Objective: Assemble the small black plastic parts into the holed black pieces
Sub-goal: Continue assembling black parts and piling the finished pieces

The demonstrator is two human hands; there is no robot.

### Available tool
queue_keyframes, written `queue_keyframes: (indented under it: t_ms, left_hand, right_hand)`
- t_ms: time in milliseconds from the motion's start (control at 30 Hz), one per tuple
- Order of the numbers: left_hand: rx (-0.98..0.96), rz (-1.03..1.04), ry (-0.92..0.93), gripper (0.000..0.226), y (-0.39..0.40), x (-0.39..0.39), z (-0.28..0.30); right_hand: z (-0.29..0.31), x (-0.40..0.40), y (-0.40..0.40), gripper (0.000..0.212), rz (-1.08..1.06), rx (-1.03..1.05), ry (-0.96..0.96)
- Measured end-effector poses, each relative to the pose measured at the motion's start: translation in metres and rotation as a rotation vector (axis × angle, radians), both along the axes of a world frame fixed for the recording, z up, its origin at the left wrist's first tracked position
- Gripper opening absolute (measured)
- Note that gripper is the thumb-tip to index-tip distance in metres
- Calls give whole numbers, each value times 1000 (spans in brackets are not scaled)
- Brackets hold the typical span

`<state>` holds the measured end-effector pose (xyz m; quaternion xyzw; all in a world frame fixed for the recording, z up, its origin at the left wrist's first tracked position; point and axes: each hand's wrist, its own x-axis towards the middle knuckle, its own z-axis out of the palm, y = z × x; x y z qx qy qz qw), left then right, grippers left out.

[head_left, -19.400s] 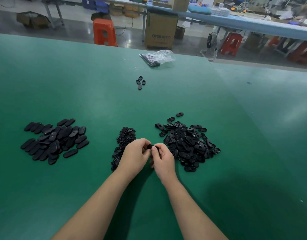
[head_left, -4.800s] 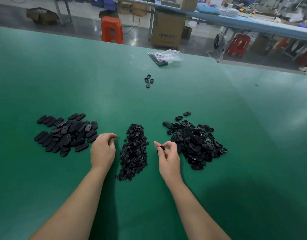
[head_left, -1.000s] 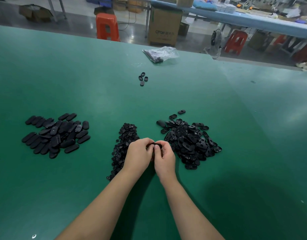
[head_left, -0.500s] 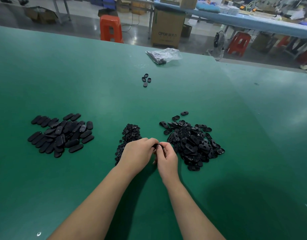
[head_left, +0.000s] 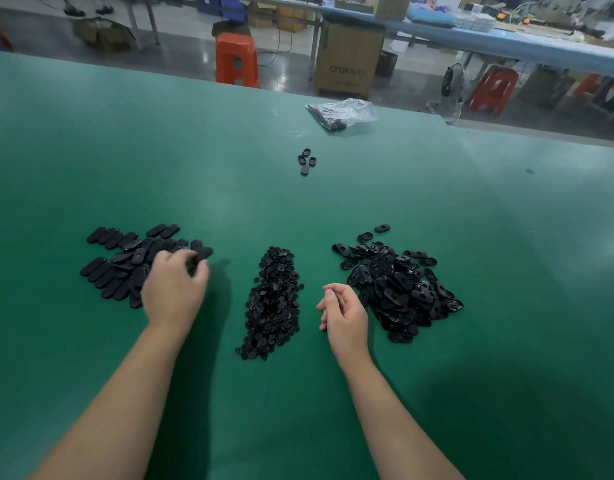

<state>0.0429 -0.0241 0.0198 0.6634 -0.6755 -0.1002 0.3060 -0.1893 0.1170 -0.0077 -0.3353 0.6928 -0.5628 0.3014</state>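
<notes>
- The left hand [head_left: 174, 292] has left the right and now sets a finished piece [head_left: 201, 255], pinched in curled fingers, on the left pile [head_left: 125, 261]
- Small parts [head_left: 272, 299] lie mid-surface
- The right hand [head_left: 343, 315], loosely curled, empty, sits beside the holed pieces [head_left: 399, 289]
- Far off, a plastic bag [head_left: 343, 112] holds dark parts

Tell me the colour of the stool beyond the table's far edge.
Orange-red; the stool shows clearly in the head view.

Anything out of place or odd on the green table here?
Mostly tidy: three sorted piles. The only strays are four black pieces lying alone far beyond the piles, near a crumpled plastic bag at the table's far edge.
</notes>
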Motion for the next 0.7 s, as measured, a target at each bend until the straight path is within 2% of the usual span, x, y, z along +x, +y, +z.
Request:
queue_keyframes:
  t_ms: [167, 267, 367, 500, 700]
  left_hand:
    - [55, 193, 19, 34, -18, 41, -3]
    - [102, 221, -20, 40, -23, 49, -3]
    - [66, 161, -49, 41, -22, 45, -3]
    - [-6, 16, 3, 25, -16, 25, -1]
    - [48, -265, 58, 18, -5, -15, -2]
  right_hand:
    - [0, 0, 0, 14, -4, 11, 14]
    - [1, 1, 0, 14, -6, 15, 22]
    - [2, 1, 0, 14, -6, 23, 23]
    - [2, 1, 0, 14, -3, 31, 32]
    - [2, 1, 0, 15, -1, 43, 49]
